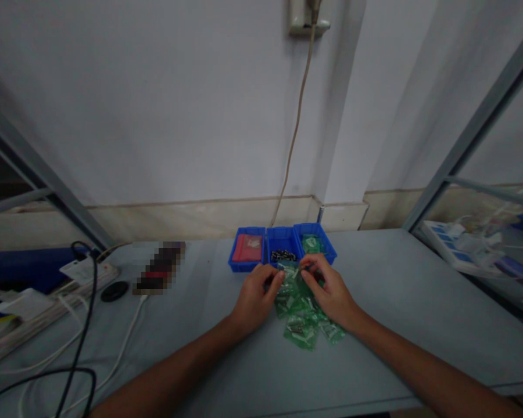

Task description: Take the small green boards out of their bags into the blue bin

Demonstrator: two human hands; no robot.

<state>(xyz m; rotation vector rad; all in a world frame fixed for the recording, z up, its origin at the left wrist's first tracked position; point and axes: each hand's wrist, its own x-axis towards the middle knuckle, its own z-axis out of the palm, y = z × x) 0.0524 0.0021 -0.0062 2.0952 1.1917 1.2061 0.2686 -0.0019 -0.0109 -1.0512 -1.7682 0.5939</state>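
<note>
Over a pile of small green plastic bags [300, 332] with metal pieces inside, both my hands are close together, fingers pinched. My left hand [255, 297] grips the left edge of a green plastic bag [290, 278], thumb against forefinger. On its other side, my right hand [331, 295] pinches the same bag near the top. Just behind stand three blue bins in a row. Red plastic bags [247, 248] lie in the left bin [239, 267], small dark and shiny parts [283, 255] in the middle bin [281, 235], and green bags [312, 242] in the right bin [330, 248].
On the left are a power strip [47, 310] with chargers, black and white cables, a round black disc [114, 291] and a blurred-out device [160, 270]. Another power strip [453, 247] lies beyond the right frame post. A cord [297, 116] hangs down the wall behind the bins.
</note>
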